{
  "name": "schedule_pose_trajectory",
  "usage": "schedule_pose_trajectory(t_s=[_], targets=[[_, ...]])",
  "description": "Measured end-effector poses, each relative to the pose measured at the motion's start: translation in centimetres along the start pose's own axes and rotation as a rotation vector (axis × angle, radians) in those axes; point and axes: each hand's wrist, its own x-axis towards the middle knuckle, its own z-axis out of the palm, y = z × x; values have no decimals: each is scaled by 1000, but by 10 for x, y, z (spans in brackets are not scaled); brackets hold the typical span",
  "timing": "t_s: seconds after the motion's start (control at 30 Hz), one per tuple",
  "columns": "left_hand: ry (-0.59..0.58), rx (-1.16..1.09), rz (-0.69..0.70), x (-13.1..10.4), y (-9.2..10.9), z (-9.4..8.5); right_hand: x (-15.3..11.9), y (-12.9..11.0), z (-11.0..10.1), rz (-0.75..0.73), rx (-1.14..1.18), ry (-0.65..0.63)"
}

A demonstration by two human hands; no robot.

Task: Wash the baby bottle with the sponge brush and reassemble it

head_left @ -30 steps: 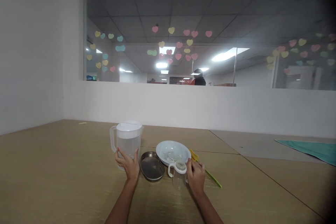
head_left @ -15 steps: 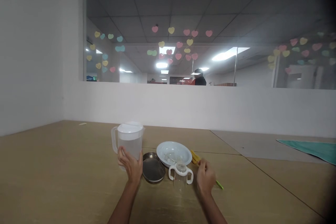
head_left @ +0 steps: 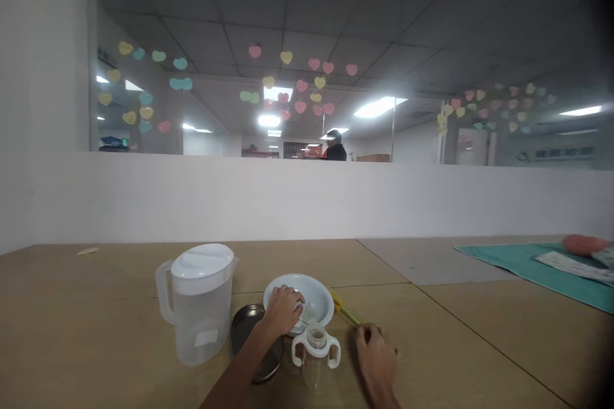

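Observation:
My left hand point(head_left: 282, 312) is over the white bowl point(head_left: 327, 297), its fingers bent and slightly apart; no held thing shows in it. A small clear piece point(head_left: 309, 313) lies in the bowl beside those fingertips. My right hand point(head_left: 377, 353) is closed at the lower end of a bottle brush point(head_left: 346, 314) with a yellow head and green handle. The handle's end is hidden by the fingers. Between my hands a clear baby bottle point(head_left: 316, 364) stands upright and uncapped, with a white two-handled ring point(head_left: 317, 346) round its neck.
A lidded clear plastic pitcher point(head_left: 201, 310) stands at left. Beside it is a dark metal tray point(head_left: 268, 367), partly behind my left forearm. A teal cloth point(head_left: 508, 263) with a reddish item point(head_left: 582, 244) lies at far right. Behind the wall's window a person point(head_left: 336, 146) is visible.
My left hand has let go of the pitcher, now standing on the table, and moved over the bowl. My right hand has shifted from the brush's yellow head to its green handle. The view turned right.

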Motion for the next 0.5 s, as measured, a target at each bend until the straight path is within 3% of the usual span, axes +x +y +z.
schedule_pose_trajectory(t_s=[0.13, 0.3, 0.5], targets=[[-6, 36, -25, 17, 4, 2, 4, 7, -1, 40, -63, -67], [-86, 45, -27, 24, -4, 6, 9, 18, 1, -28, -62, -106], [-208, -90, 18, 21, -18, -12, 13, 29, 2, -105, -50, -160]])
